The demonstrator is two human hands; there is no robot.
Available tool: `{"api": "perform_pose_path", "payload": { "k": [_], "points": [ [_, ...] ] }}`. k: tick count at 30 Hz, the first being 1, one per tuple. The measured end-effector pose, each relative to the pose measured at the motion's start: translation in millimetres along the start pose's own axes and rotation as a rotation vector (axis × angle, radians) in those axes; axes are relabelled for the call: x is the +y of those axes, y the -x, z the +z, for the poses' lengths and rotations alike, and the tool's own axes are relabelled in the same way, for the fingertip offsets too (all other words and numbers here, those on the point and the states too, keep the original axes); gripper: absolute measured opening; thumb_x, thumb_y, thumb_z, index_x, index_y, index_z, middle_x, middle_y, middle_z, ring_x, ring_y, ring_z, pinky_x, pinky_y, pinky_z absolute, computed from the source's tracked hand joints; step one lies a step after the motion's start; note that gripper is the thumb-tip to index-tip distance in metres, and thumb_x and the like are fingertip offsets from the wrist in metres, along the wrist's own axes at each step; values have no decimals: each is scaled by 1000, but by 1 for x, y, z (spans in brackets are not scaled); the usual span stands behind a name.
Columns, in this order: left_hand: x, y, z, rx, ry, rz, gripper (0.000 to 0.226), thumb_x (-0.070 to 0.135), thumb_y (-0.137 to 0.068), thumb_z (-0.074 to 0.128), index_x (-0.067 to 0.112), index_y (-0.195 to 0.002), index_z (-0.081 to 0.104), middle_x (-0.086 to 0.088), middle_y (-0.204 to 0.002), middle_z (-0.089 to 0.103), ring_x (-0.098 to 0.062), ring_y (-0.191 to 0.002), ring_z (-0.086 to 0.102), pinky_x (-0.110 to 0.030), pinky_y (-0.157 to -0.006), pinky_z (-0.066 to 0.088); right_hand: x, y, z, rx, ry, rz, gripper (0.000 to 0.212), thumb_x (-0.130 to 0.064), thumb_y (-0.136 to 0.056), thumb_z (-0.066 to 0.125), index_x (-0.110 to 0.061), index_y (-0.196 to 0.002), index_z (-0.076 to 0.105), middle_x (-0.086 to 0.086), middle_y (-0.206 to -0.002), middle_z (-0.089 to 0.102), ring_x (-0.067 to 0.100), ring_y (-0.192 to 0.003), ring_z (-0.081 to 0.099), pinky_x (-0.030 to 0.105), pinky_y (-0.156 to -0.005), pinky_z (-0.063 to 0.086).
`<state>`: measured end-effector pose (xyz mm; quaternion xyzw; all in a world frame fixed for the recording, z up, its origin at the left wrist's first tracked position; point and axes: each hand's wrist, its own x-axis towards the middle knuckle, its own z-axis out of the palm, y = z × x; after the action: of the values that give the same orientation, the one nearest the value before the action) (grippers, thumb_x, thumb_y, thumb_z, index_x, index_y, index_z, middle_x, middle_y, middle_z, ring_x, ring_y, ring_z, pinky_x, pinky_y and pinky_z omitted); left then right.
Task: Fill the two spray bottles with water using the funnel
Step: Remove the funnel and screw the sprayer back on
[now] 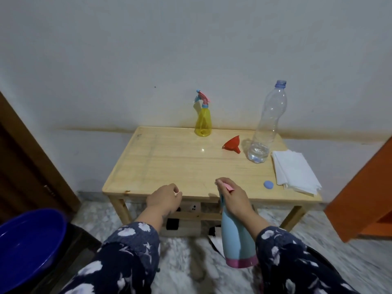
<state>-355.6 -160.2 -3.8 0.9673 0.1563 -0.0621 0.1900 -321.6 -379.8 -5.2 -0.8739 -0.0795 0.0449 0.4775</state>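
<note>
While my right hand point(232, 198) grips the blue spray bottle point(236, 236) at lower centre, my left hand point(164, 197) curls loosely, holding nothing.

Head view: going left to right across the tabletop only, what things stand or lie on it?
yellow spray bottle → red funnel → clear water bottle → blue cap → white napkins. The bottle and the cap nearly share a column: the bottle stands far, the cap lies near.

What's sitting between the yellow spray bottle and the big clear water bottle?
The red funnel, on its side on the table, between yellow spray bottle and water bottle, head view.
</note>
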Motion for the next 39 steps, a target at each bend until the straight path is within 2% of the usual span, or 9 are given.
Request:
{"api": "perform_pose_path", "payload": {
  "k": [6,10,20,22,27,30,33,36,39],
  "points": [
    [-2,2,-3,18,-7,-17,30,46,-97,40,28,-114,57,4,-113,63,-21,-101,60,-34,-82,51,-19,1,14,-87,8,-67,34,-60,-92,39,-44,-116,57,-22,-113,60,4,-103,55,33,-93,47],
    [-1,1,-4,25,0,-40,32,49,-96,40,29,-116,56,6,-114,63,-20,-103,60,-35,-85,51,-22,1,21,-68,37,-102,31,-63,-90,39,-43,-102,60,-8,-88,71,8,-84,64,38,-82,54],
    [8,0,-13,13,44,-34,49,62,-95,30,28,-120,54,7,-109,65,-17,-95,62,-34,-80,52,-49,-24,22,-7,-181,-169,22,-52,-94,43,-42,-111,53,-10,-90,64,10,-81,65,39,-78,54],
    [13,1,-19,-13,131,1,54,66,-94,28,26,-120,54,7,-111,64,-17,-96,61,-36,-83,52,-63,-36,20,5,-256,-200,26,-49,-94,46,-39,-117,52,-8,-95,61,20,-80,65,41,-73,58],
    [28,-4,-34,-120,601,152,52,64,-87,50,28,-124,50,4,-119,58,-14,-97,61,-28,-76,50,-108,-73,18,-12,-400,-243,32,-41,-97,46,-28,-127,49,8,-103,57,27,-79,62,22,-55,53],
    [32,-24,-44,-166,701,197,72,55,-78,70,31,-137,39,6,-123,53,-15,-104,59,-22,-71,52,-129,-101,23,-5,-453,-269,30,-40,-97,47,-31,-125,49,9,-93,57,23,-75,62,36,-63,59],
    [27,-57,-52,-120,769,196,77,41,-72,80,32,-136,37,6,-120,55,-16,-105,59,-27,-72,55,-146,-130,31,-4,-463,-299,34,-42,-97,44,-38,-130,42,10,-112,56,27,-83,64,24,-62,56],
    [18,-97,-60,-42,784,181,68,40,-69,81,34,-126,43,8,-113,60,-13,-97,63,-29,-64,55,-156,-170,46,-19,-362,-234,56,-51,-93,48,-34,-143,29,-10,-128,47,13,-101,58,30,-88,49],
    [7,-142,-73,66,722,120,65,49,-64,79,35,-116,44,9,-108,62,-14,-93,64,-38,-77,58,-161,-209,63,-86,-114,-69,85,-61,-73,68,-21,-138,33,-3,-123,51,19,-115,54,38,-97,46]
  ]
}}
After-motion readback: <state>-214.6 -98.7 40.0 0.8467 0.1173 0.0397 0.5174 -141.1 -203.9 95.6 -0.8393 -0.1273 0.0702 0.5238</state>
